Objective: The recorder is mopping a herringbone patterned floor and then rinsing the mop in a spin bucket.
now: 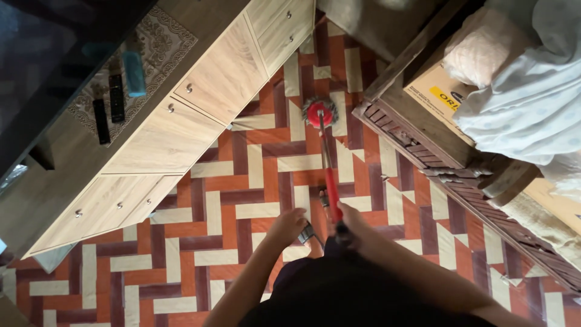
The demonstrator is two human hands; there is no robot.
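Right hand [352,219] grips the red mop handle [330,181], mop head [320,112] down on the patterned floor [254,181] between the pale wooden cabinet [169,139] and the dark bench [436,145]. Left hand [287,225] is curled just beside the handle, apparently on a small grey thing.

wooden drawer cabinet [163,142], remote controls [109,109], cardboard box [436,91]

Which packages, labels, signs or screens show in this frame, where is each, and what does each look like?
Brown cardboard box: upper right, on the dark wooden furniture, partly under pale cloth.
Yellow rectangular label: on that box's top face, dark print.
Second tan cardboard piece: right edge, mostly hidden.
Dark glossy screen: upper left on the light wooden cabinet, unlit.
Two black remote controls: on the patterned mat beside the screen.
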